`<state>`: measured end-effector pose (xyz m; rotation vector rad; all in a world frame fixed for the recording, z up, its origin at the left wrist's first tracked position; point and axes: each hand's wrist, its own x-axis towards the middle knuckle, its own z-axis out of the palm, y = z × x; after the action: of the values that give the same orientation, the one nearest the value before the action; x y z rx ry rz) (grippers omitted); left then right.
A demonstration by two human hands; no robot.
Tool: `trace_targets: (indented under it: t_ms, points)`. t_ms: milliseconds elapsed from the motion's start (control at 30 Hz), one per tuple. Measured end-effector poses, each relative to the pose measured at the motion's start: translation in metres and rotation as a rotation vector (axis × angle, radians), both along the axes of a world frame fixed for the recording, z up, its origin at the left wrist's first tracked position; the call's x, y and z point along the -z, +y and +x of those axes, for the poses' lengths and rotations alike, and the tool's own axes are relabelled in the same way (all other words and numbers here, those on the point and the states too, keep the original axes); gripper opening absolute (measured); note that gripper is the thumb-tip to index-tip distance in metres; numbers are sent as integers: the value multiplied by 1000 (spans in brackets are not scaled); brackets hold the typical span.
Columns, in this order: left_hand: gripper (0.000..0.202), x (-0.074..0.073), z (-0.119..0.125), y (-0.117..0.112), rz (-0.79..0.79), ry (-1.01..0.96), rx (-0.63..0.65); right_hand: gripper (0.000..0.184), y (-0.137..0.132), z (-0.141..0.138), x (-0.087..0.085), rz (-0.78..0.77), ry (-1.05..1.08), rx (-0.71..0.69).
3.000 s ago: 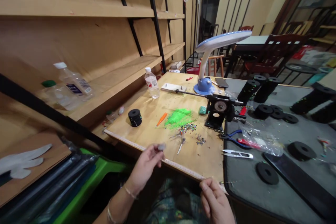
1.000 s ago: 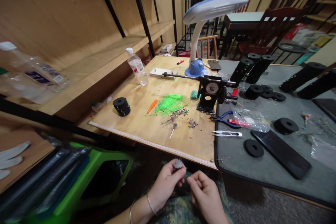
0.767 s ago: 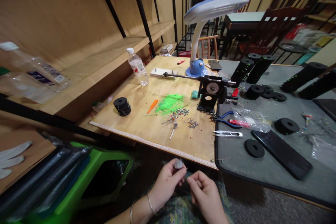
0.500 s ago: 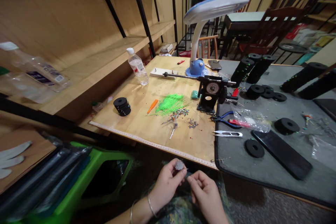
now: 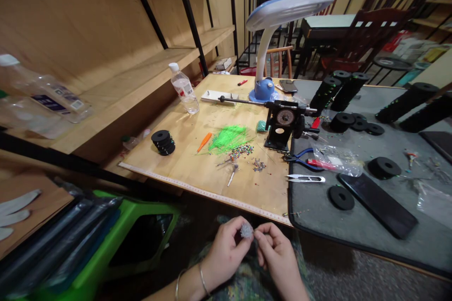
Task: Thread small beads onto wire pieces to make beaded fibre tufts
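Just off the table's front edge, my left hand (image 5: pixel 228 250) pinches a small grey, fuzzy-looking clump (image 5: pixel 246 230) between thumb and fingers. What the clump is made of is too small to tell. Close beside it on the right, my right hand (image 5: pixel 277 250) is closed with thumb and forefinger pressed together at the clump's edge. Whatever its fingertips hold is too fine to make out. On the table ahead lie bright green strands (image 5: pixel 229 138), a pile of multicoloured beads (image 5: pixel 241 151), a few small grey pieces (image 5: pixel 259 165) and an orange-handled tool (image 5: pixel 204 143).
A black hand-cranked winder (image 5: pixel 282 124) stands behind the beads, near a blue-and-white lamp (image 5: pixel 264 89). Blue-handled pliers (image 5: pixel 303 158), thread snips (image 5: pixel 306 178), a phone (image 5: pixel 377 204) and several black foam spools (image 5: pixel 384 168) are at right. A water bottle (image 5: pixel 185 89) stands back left.
The grey clump has shifted slightly right and down in my left hand. My right hand's fingertips have come closer to it, closing the small gap between the hands.
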<state>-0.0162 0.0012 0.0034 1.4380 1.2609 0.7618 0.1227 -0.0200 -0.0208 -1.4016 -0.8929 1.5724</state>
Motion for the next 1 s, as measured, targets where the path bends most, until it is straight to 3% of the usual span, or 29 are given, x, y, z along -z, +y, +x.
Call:
trace_targets:
  t_ms: [400,700,1000]
  points:
    - [10,1,-1,0,-65,-44,-15,47,2,8,8,2,38,45]
    - [15,-2,4,2,-125,-47,-53,48,3,6,-1,30,14,0]
    - [16,-12,-17,3,-20,53,37,22,9,11,-13,263,-305,-276]
